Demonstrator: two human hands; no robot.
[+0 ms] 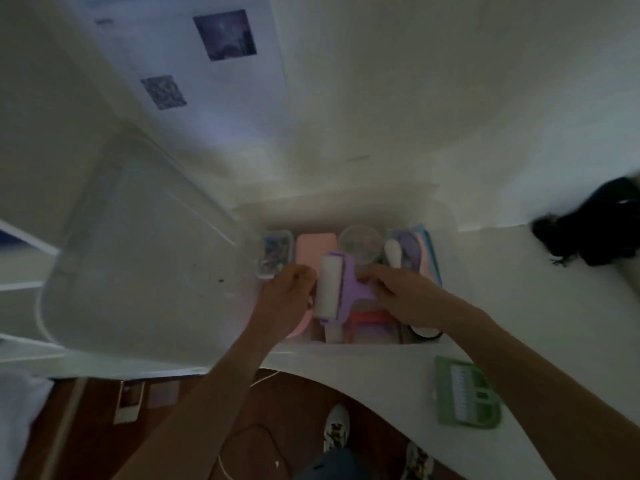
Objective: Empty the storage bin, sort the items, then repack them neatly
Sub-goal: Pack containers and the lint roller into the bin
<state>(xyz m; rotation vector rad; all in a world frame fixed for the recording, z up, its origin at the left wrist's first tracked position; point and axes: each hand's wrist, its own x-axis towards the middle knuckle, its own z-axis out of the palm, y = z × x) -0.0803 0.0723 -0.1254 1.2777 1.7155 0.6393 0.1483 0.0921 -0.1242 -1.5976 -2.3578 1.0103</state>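
The storage bin [450, 220] stands open on the white table, packed with items. On top lies a purple lint roller [337, 289] with a white roll. My left hand [287, 299] grips the roll's left side. My right hand [398, 292] holds the purple handle part on the right. Under and behind the roller are a pink box [317, 245], a round clear tub [360, 242], a small clear case of beads [275, 251], a white-handled tool [393, 254] and a red object [367, 317].
The bin's clear lid [145, 258] leans to the left of the bin. A green slicer [467, 393] lies on the table [519, 289] at the front right. A black object [595, 226] sits at the far right. Wall with posters behind; wooden floor and cables below.
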